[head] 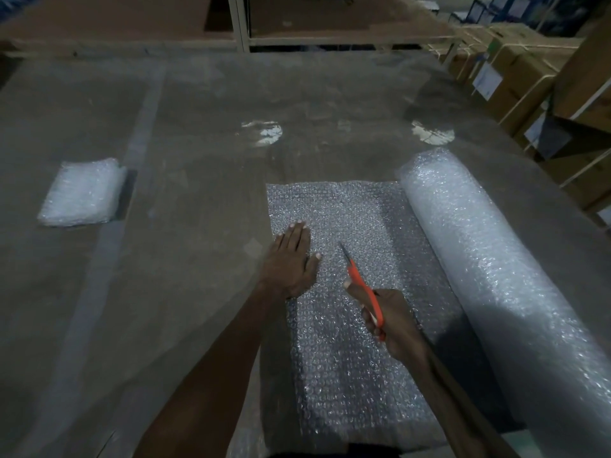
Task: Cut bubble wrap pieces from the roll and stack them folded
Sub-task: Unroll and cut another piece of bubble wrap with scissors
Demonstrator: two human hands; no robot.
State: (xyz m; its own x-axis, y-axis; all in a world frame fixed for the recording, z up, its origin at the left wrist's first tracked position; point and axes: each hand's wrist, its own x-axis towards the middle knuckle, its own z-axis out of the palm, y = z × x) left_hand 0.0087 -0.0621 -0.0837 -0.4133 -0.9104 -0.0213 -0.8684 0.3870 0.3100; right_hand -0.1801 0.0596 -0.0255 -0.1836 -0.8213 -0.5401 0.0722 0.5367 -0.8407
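A thick roll of bubble wrap [489, 276] lies along the right side of the table. A sheet [350, 213] is unrolled from it to the left and lies flat. My left hand [292, 259] presses flat on the sheet's left edge with straight fingers. My right hand [393, 322] grips orange-handled scissors [363, 285], blades closed and pointing away over the sheet. A stack of folded bubble wrap pieces [82, 193] sits at the far left of the table.
The table [205, 143] is wide, grey and glossy, with two light reflections near its middle. Cardboard boxes [515, 71] tied with string stand along the right edge. A metal frame post [239, 21] rises behind the table.
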